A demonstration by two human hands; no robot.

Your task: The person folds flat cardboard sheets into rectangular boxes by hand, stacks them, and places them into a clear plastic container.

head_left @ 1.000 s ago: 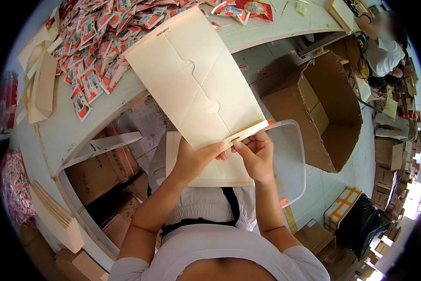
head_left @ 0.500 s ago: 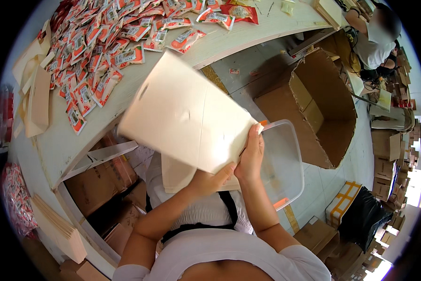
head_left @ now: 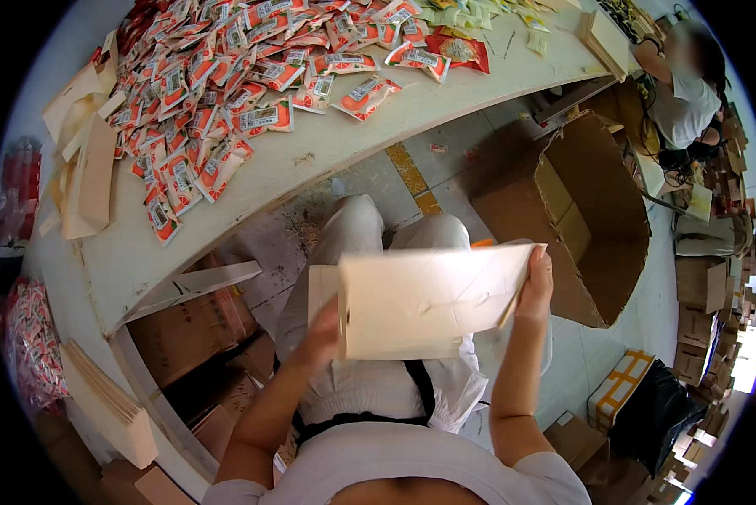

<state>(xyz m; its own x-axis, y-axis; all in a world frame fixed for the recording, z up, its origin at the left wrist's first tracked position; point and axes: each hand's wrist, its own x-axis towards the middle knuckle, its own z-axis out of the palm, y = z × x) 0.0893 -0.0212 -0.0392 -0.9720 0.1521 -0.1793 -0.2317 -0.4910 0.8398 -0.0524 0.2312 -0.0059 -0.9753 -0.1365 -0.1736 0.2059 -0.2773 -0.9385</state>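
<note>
The right hand (head_left: 535,290) is gripping the right end of a cream carton (head_left: 424,307), which is hanging above the lap (head_left: 344,231). The left hand (head_left: 321,332) is showing blurred at the carton's left edge, and I can't tell whether it is gripping. 1 pale sheet (head_left: 322,284) is showing beneath. Packets (head_left: 226,84) are covering part of the table (head_left: 336,139).

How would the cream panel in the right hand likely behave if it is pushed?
The cream panel would probably feel stiff, spanning out from the right hand with little sag. It is likely light for its size, since its edge looks thin. It might bend along the faint lines on its face.
</note>
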